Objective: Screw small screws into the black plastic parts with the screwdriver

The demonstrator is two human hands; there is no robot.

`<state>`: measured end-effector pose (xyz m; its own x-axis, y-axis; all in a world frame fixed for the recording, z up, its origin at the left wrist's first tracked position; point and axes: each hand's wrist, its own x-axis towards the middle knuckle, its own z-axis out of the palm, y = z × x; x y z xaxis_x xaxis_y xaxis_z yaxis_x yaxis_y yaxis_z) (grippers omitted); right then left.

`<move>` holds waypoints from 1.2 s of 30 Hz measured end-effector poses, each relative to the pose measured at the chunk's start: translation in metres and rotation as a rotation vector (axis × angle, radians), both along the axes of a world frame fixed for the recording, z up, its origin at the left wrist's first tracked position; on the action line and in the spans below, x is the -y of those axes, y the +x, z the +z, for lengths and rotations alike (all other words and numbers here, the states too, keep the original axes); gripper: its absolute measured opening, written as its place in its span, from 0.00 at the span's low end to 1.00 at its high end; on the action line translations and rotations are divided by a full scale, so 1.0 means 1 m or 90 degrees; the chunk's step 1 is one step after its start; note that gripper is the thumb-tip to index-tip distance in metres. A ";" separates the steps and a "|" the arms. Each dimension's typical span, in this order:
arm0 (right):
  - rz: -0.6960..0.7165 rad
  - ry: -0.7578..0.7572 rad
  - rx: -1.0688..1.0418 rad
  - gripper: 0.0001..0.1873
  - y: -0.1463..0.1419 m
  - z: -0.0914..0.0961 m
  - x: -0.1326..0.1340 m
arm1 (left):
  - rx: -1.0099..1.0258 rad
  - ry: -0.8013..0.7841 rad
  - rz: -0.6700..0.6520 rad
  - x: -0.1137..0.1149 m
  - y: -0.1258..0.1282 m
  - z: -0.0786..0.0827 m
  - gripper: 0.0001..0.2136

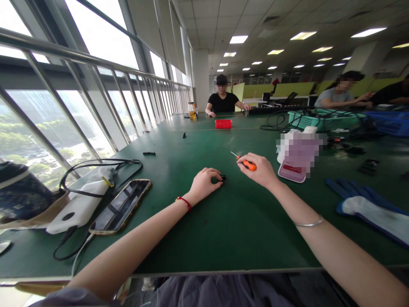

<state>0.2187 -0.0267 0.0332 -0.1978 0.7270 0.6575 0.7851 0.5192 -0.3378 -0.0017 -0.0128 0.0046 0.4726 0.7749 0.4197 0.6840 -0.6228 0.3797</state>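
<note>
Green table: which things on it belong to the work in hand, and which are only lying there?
In use: orange screwdriver (right hand); small black part (left hand).

Probably just lying there: gold-edged phone; blue-and-white glove.

Left side by the metal railing (105,70): smartphone (121,207) lying flat, white cable (82,247) at its near end; white device (76,209) with a dark oval beside it, looped black cord (132,162) over that. Right side: blue-and-white glove (378,215) on the green table (204,243), another phone (292,172) partly blurred out. Farther back, teal basket (297,120) with black cables across it, blue basket (390,124) next to it. Red bin (223,124) in front of a co-worker in a black T-shirt (225,102); second co-worker in grey (329,99) off right. Ceiling lights (238,39) on.
</note>
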 end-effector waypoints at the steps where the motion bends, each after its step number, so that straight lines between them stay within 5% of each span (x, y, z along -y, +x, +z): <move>1: -0.005 -0.005 0.013 0.07 0.000 -0.001 -0.001 | 0.004 -0.016 0.013 0.000 0.001 -0.001 0.04; 9: -0.018 -0.070 0.075 0.09 -0.001 -0.008 -0.004 | 0.045 -0.032 0.153 -0.018 -0.018 0.012 0.07; 18: 0.005 -0.136 0.095 0.09 -0.002 -0.010 -0.006 | 0.040 -0.101 0.603 -0.048 -0.138 0.042 0.16; 22: 0.015 -0.153 0.102 0.09 -0.003 -0.010 -0.005 | 0.017 -0.164 0.634 -0.051 -0.161 0.045 0.16; 27: 0.022 -0.154 0.097 0.09 -0.003 -0.011 -0.005 | -0.004 -0.252 0.567 -0.057 -0.171 0.050 0.15; 36: 0.020 -0.141 0.110 0.08 -0.005 -0.013 -0.005 | 0.048 -0.158 0.658 -0.049 -0.172 0.047 0.16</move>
<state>0.2135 -0.0215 0.0207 -0.3177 0.8412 0.4376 0.8262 0.4721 -0.3076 -0.1735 0.0360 0.0520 -0.4842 0.8528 0.1957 0.8060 0.3476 0.4792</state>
